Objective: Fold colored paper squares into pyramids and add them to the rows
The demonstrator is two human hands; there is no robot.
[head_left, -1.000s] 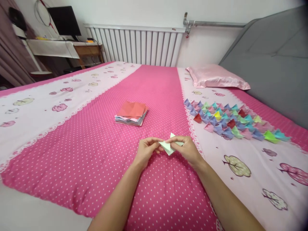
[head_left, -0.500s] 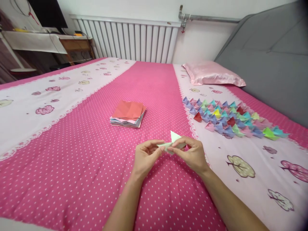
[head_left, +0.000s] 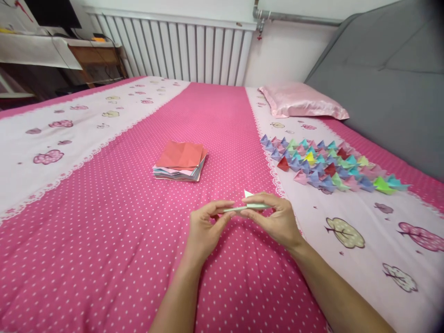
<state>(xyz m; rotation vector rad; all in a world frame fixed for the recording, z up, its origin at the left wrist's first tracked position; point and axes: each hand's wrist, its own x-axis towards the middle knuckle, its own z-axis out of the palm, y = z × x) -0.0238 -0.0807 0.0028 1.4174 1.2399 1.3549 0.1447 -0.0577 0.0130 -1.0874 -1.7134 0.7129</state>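
A pale green folded paper boat [head_left: 255, 206] is held above the pink dotted bedspread, seen nearly edge-on, with one pointed tip standing up. My left hand [head_left: 208, 226] pinches its left end between thumb and fingers. On the other end, my right hand [head_left: 275, 219] grips it with the thumb below and the fingers on top, hiding part of the paper. Beyond my left hand lies a stack of square paper sheets [head_left: 181, 159], red on top. To the right, several rows of small folded paper boats [head_left: 329, 169] in many colours rest on the bed.
A pink satin pillow [head_left: 301, 101] lies at the far right against a grey headboard [head_left: 385, 74]. A white radiator [head_left: 180, 44] runs along the back wall. At the far left stands a desk [head_left: 93, 55] with a dark monitor [head_left: 52, 16].
The pale green paper has been tilted flatter, so its body shows as a thin edge and its upright tip shows less. Both hands keep hold; the view has shifted slightly.
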